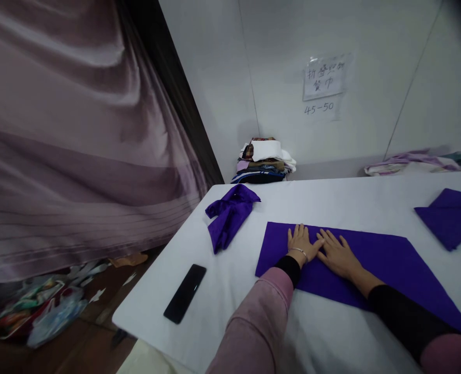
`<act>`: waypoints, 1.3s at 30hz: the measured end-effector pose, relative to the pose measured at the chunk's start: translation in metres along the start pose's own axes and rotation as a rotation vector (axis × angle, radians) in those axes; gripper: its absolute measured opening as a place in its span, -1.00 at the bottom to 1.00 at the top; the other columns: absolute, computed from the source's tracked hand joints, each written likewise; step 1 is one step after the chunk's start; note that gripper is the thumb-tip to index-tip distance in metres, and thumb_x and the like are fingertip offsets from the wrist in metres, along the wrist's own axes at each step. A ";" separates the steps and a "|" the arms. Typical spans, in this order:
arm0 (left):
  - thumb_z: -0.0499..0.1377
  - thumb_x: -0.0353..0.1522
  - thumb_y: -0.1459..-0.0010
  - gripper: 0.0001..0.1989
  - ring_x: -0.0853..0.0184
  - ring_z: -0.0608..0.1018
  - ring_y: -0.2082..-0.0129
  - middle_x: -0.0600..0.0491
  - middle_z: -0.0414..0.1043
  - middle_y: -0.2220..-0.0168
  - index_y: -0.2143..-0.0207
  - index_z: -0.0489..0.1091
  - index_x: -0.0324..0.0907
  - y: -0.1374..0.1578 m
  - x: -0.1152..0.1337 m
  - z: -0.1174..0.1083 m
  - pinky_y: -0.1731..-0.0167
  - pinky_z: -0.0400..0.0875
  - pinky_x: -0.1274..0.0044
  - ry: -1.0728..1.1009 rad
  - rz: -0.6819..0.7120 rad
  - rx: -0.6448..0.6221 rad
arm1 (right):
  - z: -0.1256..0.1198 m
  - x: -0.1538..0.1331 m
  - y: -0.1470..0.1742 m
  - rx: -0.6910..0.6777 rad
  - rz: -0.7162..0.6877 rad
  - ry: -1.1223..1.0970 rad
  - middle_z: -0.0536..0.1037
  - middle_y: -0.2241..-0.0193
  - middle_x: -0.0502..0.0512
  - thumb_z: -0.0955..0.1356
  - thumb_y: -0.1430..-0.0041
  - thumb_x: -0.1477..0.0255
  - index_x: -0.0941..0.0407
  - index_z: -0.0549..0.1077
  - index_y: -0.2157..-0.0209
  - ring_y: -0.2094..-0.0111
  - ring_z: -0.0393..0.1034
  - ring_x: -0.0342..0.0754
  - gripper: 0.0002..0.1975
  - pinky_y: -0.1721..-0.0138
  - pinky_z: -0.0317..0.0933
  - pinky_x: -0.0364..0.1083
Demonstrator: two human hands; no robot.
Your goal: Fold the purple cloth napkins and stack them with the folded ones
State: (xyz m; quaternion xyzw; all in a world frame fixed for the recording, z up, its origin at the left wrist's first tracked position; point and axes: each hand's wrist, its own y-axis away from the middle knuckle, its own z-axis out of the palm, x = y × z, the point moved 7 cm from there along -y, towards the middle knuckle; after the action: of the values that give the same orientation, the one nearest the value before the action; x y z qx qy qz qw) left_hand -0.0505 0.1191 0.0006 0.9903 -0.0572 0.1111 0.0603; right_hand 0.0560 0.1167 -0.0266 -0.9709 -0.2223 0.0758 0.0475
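Note:
A purple cloth napkin point(386, 259) lies folded flat on the white table, with a straight left edge and a slanting right side that runs toward the lower right. My left hand point(303, 243) rests on its left part, fingers stretched out and lying flat. Just to the right, my right hand point(338, 254) presses flat on the same cloth with its fingers apart. The thumbs are close together or touching. My right forearm hides part of the napkin's near edge.
Beyond my left hand lies a crumpled purple cloth point(232, 213). A black phone point(185, 293) is near the table's left side. Another folded purple cloth point(450, 215) sits at the right. Stacked fabrics point(265, 161) stand against the wall. A pink curtain point(67, 130) hangs at left.

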 end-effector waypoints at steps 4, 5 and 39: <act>-0.43 0.09 -0.12 -0.15 0.24 -0.20 -0.30 -0.01 -0.24 -0.32 -0.27 -0.14 -0.29 0.000 -0.023 -0.003 -0.25 -0.28 0.29 -0.016 -0.043 0.019 | -0.003 -0.002 0.001 -0.002 -0.008 0.004 0.06 -0.24 0.25 -0.01 -0.19 0.02 0.22 0.13 -0.20 -0.26 -0.18 0.13 -0.26 -0.18 -0.26 0.22; -0.43 0.10 -0.12 -0.15 0.24 -0.20 -0.30 -0.01 -0.24 -0.32 -0.28 -0.14 -0.28 0.000 -0.031 -0.005 -0.25 -0.27 0.29 -0.022 -0.061 0.020 | -0.003 -0.002 0.001 -0.007 -0.005 0.006 0.06 -0.24 0.26 -0.01 -0.18 0.00 0.23 0.13 -0.21 -0.26 -0.18 0.12 -0.25 -0.18 -0.25 0.22; -0.33 0.06 -0.17 -0.21 0.17 -0.11 -0.29 -0.09 -0.13 -0.30 -0.26 -0.07 -0.29 0.083 -0.069 -0.005 -0.23 -0.16 0.26 -0.173 0.048 0.107 | -0.018 -0.025 0.002 -0.057 0.094 -0.048 -0.01 -0.26 0.29 0.01 -0.17 -0.02 0.24 0.09 -0.22 -0.27 -0.25 0.18 -0.23 -0.18 -0.30 0.24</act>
State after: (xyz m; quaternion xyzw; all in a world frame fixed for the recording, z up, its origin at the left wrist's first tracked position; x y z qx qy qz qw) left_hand -0.1290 0.0451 -0.0011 0.9964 -0.0800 0.0295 -0.0003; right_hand 0.0378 0.1029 -0.0058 -0.9791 -0.1795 0.0949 0.0109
